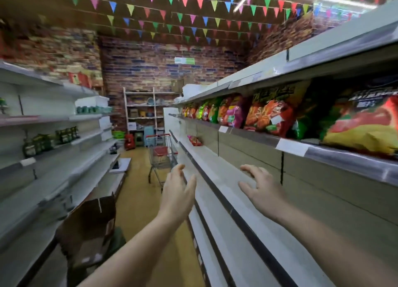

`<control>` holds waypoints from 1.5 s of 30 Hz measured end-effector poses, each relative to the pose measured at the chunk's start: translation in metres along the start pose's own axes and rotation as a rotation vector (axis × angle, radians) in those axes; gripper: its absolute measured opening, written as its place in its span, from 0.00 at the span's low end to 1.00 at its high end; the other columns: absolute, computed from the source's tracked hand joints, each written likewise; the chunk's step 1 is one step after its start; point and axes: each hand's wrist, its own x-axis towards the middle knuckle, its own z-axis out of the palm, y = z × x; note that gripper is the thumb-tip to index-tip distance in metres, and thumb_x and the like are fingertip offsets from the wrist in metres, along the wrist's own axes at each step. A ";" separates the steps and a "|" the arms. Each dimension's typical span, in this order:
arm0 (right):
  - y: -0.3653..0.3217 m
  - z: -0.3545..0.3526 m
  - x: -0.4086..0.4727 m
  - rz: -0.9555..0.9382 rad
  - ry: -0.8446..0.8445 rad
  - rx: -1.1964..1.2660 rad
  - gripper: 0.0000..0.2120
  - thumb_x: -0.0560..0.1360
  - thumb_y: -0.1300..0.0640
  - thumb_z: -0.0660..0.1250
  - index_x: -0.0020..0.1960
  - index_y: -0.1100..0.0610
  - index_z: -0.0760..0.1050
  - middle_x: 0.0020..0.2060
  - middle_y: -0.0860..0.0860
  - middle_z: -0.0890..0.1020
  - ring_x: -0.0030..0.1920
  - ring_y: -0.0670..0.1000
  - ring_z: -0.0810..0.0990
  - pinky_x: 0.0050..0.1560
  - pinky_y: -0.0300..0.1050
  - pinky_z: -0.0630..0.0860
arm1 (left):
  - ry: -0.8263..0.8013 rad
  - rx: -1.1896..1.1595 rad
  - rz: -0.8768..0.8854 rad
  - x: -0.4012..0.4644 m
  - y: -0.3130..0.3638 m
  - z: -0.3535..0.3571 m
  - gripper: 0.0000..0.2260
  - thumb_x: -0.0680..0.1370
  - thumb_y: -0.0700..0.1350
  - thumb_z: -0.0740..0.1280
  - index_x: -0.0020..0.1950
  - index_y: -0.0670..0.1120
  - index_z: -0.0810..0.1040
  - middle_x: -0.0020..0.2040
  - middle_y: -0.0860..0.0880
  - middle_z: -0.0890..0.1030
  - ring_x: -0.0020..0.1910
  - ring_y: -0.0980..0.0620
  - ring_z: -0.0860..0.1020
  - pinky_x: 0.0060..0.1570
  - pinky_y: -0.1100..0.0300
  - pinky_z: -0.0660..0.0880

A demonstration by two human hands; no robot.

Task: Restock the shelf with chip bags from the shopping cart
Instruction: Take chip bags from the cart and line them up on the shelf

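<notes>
Colourful chip bags fill the upper shelf on the right. One red chip bag lies alone farther down on the bare middle shelf. The shopping cart with red trim stands down the aisle beside that shelving; something red shows inside it. My left hand is stretched forward over the aisle, fingers straight, holding nothing. My right hand hovers over the bare middle shelf with fingers spread, also holding nothing.
An open cardboard box sits on the floor at the lower left. The left shelving holds green packets and jars. A rack with bins stands against the brick back wall. A yellowish floor runs between the shelves.
</notes>
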 end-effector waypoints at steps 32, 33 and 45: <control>0.086 0.449 0.579 -0.006 -0.230 0.168 0.20 0.79 0.52 0.59 0.70 0.53 0.66 0.67 0.52 0.69 0.66 0.51 0.68 0.60 0.43 0.66 | 0.055 0.090 -0.158 0.568 -0.394 0.113 0.21 0.81 0.48 0.60 0.72 0.45 0.64 0.68 0.47 0.71 0.65 0.51 0.70 0.64 0.53 0.70; 0.094 0.463 0.600 -0.014 -0.238 0.177 0.20 0.79 0.52 0.58 0.70 0.53 0.65 0.67 0.52 0.69 0.66 0.51 0.68 0.59 0.43 0.66 | 0.066 0.095 -0.162 0.588 -0.405 0.122 0.20 0.81 0.48 0.60 0.72 0.45 0.64 0.67 0.46 0.71 0.65 0.50 0.70 0.64 0.53 0.70; 0.134 0.605 0.836 -0.023 -0.324 0.187 0.20 0.79 0.51 0.58 0.70 0.51 0.65 0.68 0.51 0.68 0.66 0.49 0.69 0.56 0.39 0.63 | 0.094 0.074 -0.240 0.821 -0.522 0.181 0.20 0.81 0.48 0.60 0.72 0.46 0.63 0.67 0.48 0.71 0.64 0.52 0.70 0.63 0.54 0.70</control>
